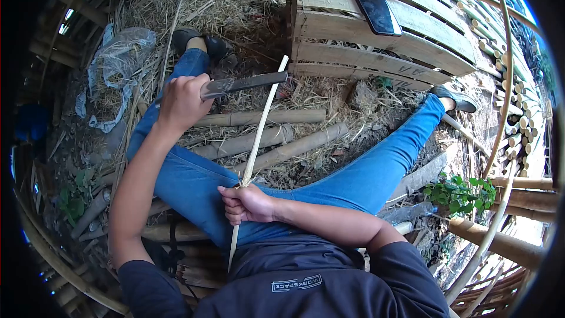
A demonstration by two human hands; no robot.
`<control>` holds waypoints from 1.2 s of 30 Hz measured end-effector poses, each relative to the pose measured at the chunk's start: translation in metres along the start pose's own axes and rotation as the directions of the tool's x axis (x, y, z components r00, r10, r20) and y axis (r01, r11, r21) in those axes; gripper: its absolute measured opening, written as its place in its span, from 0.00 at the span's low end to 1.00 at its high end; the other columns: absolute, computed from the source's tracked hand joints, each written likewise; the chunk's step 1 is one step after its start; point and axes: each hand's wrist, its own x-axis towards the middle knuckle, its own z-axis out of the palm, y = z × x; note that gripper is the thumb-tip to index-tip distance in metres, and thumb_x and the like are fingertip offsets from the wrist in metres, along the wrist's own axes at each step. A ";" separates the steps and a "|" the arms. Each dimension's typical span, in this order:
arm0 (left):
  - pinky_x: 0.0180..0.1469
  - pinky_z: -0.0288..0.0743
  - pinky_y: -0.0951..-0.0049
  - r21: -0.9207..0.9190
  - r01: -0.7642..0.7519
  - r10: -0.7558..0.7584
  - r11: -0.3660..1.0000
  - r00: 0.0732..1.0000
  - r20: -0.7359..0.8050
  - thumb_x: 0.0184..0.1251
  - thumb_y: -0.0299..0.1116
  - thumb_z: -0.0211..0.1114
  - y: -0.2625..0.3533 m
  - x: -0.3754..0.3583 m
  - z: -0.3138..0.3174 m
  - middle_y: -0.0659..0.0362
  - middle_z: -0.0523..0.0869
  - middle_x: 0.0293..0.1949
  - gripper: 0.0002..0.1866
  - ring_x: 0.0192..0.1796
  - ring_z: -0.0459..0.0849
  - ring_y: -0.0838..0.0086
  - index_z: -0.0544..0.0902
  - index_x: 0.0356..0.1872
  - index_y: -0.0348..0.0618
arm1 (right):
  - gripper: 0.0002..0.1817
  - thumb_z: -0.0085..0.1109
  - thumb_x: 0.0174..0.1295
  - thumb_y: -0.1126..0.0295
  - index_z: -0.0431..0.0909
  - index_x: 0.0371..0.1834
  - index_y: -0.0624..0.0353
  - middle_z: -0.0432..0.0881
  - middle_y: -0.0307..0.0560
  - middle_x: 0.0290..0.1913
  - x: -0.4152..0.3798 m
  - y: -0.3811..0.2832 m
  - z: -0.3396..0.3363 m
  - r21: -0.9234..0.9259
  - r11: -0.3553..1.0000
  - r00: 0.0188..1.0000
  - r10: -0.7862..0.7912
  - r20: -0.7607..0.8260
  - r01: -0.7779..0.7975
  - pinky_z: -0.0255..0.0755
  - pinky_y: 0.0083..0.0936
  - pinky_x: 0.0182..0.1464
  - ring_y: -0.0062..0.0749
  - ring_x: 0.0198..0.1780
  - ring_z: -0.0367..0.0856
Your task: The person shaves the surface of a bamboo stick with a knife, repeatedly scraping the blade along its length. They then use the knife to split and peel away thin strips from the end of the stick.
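My left hand (183, 103) is closed around the handle of a broad-bladed knife (244, 84), its dark blade pointing right. Near the upper end of a long, pale bamboo strip (259, 129), the blade crosses it. My right hand (250, 203) grips that strip lower down, close to my lap, with the thumb toward the left. A small tuft of frayed shavings (245, 182) sticks out just above the right fist. The strip slants from beyond the blade down to my shirt, its lower end tapering. The knife's handle is mostly hidden by my fingers.
A slatted wooden crate (329, 20) stands ahead, with a phone (374, 7) on top. Bamboo pieces (265, 119) lie between my legs on straw-covered ground. A crumpled plastic bag (120, 62) is at left. Stacked bamboo poles (521, 106) and a leafy plant (459, 194) are at right.
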 end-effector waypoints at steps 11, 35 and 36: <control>0.28 0.75 0.64 0.199 -0.241 0.171 0.950 0.934 0.315 0.49 0.26 0.63 0.024 -0.084 -0.009 0.59 0.81 0.19 0.05 0.27 0.86 0.66 0.75 0.21 0.47 | 0.27 0.42 0.78 0.49 0.57 0.20 0.50 0.50 0.32 0.16 0.005 0.000 0.001 0.000 1.000 0.997 -0.004 -0.079 0.004 0.57 0.27 0.26 0.25 0.17 0.51; 0.31 0.78 0.60 0.467 -0.204 0.156 0.861 0.978 0.139 0.56 0.26 0.59 -0.021 -0.004 0.007 0.57 0.82 0.23 0.03 0.28 0.86 0.62 0.74 0.26 0.45 | 0.24 0.45 0.78 0.56 0.58 0.20 0.50 0.51 0.33 0.15 0.005 0.003 0.004 -0.037 0.999 0.999 0.002 -0.052 -0.004 0.60 0.29 0.26 0.25 0.16 0.52; 0.31 0.79 0.60 0.480 -0.185 0.142 0.857 0.982 0.125 0.57 0.26 0.58 -0.024 0.003 0.008 0.57 0.83 0.23 0.03 0.29 0.86 0.61 0.75 0.26 0.45 | 0.24 0.45 0.78 0.56 0.58 0.20 0.50 0.51 0.32 0.15 0.005 0.003 0.004 -0.038 0.999 0.999 0.001 -0.047 -0.003 0.60 0.29 0.27 0.25 0.16 0.52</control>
